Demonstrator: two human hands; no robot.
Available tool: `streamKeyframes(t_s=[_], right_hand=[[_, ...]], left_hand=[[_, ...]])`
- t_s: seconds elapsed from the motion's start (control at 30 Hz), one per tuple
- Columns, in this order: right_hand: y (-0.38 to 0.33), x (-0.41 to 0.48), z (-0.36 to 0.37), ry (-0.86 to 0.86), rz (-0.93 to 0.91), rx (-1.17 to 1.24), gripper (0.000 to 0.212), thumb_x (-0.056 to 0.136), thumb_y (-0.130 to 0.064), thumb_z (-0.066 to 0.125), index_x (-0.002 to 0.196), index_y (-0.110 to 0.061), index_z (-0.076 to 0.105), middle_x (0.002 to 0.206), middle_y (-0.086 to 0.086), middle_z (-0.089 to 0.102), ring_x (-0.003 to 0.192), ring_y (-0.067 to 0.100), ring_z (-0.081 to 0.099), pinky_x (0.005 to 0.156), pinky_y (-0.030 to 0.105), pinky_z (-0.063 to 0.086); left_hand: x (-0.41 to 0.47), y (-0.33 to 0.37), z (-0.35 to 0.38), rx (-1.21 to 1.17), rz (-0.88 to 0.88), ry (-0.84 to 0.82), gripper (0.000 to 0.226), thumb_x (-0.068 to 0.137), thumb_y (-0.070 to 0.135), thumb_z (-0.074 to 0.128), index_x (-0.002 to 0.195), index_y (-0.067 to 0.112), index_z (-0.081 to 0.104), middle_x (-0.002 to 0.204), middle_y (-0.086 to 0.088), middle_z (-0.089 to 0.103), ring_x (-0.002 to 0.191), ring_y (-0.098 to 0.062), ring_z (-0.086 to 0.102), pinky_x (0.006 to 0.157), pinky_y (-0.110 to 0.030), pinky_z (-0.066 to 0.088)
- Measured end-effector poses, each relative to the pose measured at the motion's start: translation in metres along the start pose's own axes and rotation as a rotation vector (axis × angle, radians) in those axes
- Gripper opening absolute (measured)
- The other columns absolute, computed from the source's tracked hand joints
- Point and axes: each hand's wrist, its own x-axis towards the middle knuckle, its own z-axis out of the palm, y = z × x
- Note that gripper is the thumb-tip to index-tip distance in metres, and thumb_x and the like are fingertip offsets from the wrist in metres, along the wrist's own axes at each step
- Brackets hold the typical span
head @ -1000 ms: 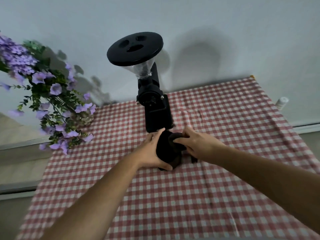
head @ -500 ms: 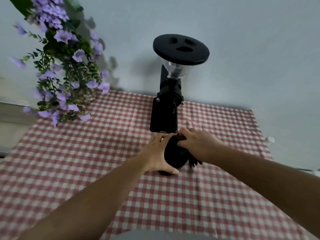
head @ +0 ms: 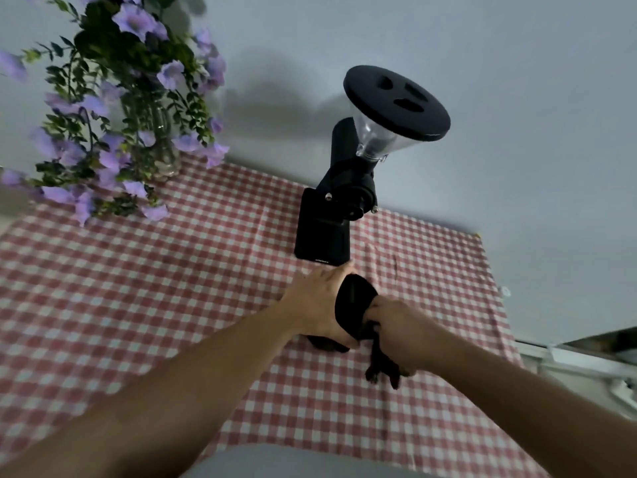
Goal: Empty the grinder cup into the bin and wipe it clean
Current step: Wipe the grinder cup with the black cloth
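The left hand [head: 319, 305] wraps around the black cup [head: 350, 310], just in front of the grinder [head: 324, 236] on the checked tablecloth [head: 172, 270]. The right hand [head: 401, 334] is clenched on a dark cloth [head: 381, 369] at the cup's mouth; its inside is hidden.

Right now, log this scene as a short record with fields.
left hand: wrapped around the black grinder cup, holding it above the cloth
right hand: gripping a dark wiping cloth at the cup
grinder: black coffee grinder with clear hopper, upright behind the hands
surface: red-and-white checked tablecloth
back left: purple flowers in a glass vase
bin: not in view
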Motion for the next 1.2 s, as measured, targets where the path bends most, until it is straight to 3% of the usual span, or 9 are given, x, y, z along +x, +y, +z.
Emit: streamKeyframes(t_s=[0.17, 0.23, 0.33, 0.47, 0.63, 0.77, 0.87, 1.0, 1.2], right_hand=[[0.002, 0.006, -0.017, -0.106, -0.095, -0.086, 0.027, 0.093, -0.015, 0.048, 0.117, -0.018, 0.060, 0.113, -0.001, 0.059, 0.089, 0.014, 0.057, 0.076, 0.025, 0.049], [0.002, 0.017, -0.030, -0.053, -0.145, -0.346, 0.027, 0.093, -0.017, 0.048, 0.119, -0.018, 0.059, 0.122, 0.001, 0.055, 0.098, 0.018, 0.051, 0.081, 0.028, 0.045], [0.011, 0.028, -0.038, 0.012, -0.242, -0.439, 0.036, 0.093, -0.011, 0.047, 0.127, -0.019, 0.054, 0.140, -0.001, 0.044, 0.115, 0.024, 0.041, 0.092, 0.035, 0.040], [0.005, 0.019, -0.016, 0.040, -0.115, -0.341, 0.038, 0.090, -0.009, 0.051, 0.127, -0.019, 0.055, 0.141, 0.002, 0.044, 0.121, 0.022, 0.042, 0.100, 0.033, 0.041], [-0.026, 0.026, -0.003, -0.174, 0.233, -0.146, 0.020, 0.088, -0.016, 0.056, 0.106, -0.013, 0.064, 0.107, 0.006, 0.064, 0.098, 0.022, 0.058, 0.082, 0.029, 0.048], [-0.018, 0.024, -0.031, -0.311, 0.131, 0.040, 0.025, 0.091, -0.009, 0.052, 0.111, -0.014, 0.066, 0.107, 0.006, 0.064, 0.093, 0.021, 0.061, 0.074, 0.023, 0.049], [-0.005, 0.023, -0.048, -0.158, 0.074, 0.140, 0.026, 0.091, -0.011, 0.053, 0.107, -0.026, 0.067, 0.113, -0.003, 0.062, 0.100, 0.013, 0.058, 0.089, 0.026, 0.047], [0.001, 0.021, -0.027, 0.115, 0.094, 0.119, 0.026, 0.090, -0.018, 0.055, 0.116, -0.023, 0.058, 0.113, 0.001, 0.057, 0.097, 0.016, 0.054, 0.085, 0.027, 0.044], [-0.006, 0.014, -0.001, 0.056, 0.123, 0.005, 0.021, 0.089, -0.020, 0.056, 0.111, -0.020, 0.059, 0.104, 0.000, 0.060, 0.079, 0.011, 0.059, 0.070, 0.024, 0.053]], left_hand=[[-0.005, 0.001, 0.001, -0.071, 0.009, -0.003, 0.133, 0.049, 0.074, 0.077, 0.151, 0.028, 0.004, 0.158, 0.006, 0.023, 0.141, -0.018, 0.027, 0.109, -0.051, 0.032], [-0.006, 0.002, 0.001, -0.077, -0.001, -0.011, 0.133, 0.050, 0.072, 0.078, 0.151, 0.030, 0.002, 0.158, 0.007, 0.024, 0.140, -0.018, 0.030, 0.106, -0.052, 0.034], [-0.007, 0.002, 0.001, -0.103, -0.026, -0.033, 0.134, 0.051, 0.072, 0.078, 0.151, 0.032, -0.002, 0.159, 0.007, 0.022, 0.139, -0.018, 0.031, 0.107, -0.051, 0.034], [-0.006, 0.005, 0.000, -0.113, -0.018, -0.020, 0.130, 0.050, 0.072, 0.076, 0.150, 0.030, 0.004, 0.153, 0.005, 0.034, 0.132, -0.019, 0.042, 0.100, -0.048, 0.042], [-0.007, 0.006, 0.000, -0.170, -0.015, 0.003, 0.129, 0.046, 0.069, 0.077, 0.149, 0.029, 0.009, 0.146, 0.009, 0.042, 0.128, -0.014, 0.044, 0.099, -0.049, 0.042], [-0.008, 0.004, -0.001, -0.137, -0.036, -0.018, 0.134, 0.047, 0.071, 0.079, 0.151, 0.030, 0.005, 0.154, 0.010, 0.032, 0.135, -0.015, 0.037, 0.103, -0.053, 0.037], [-0.008, 0.009, -0.004, -0.124, -0.024, -0.023, 0.130, 0.047, 0.071, 0.078, 0.149, 0.031, 0.008, 0.153, 0.011, 0.031, 0.133, -0.016, 0.039, 0.099, -0.054, 0.041], [-0.010, 0.009, -0.005, -0.155, -0.014, -0.011, 0.127, 0.050, 0.067, 0.081, 0.148, 0.029, 0.008, 0.150, 0.010, 0.035, 0.132, -0.016, 0.041, 0.101, -0.053, 0.039], [-0.012, 0.009, -0.003, -0.129, -0.038, -0.020, 0.130, 0.052, 0.069, 0.079, 0.150, 0.028, 0.003, 0.153, 0.006, 0.035, 0.134, -0.017, 0.039, 0.104, -0.053, 0.036]])
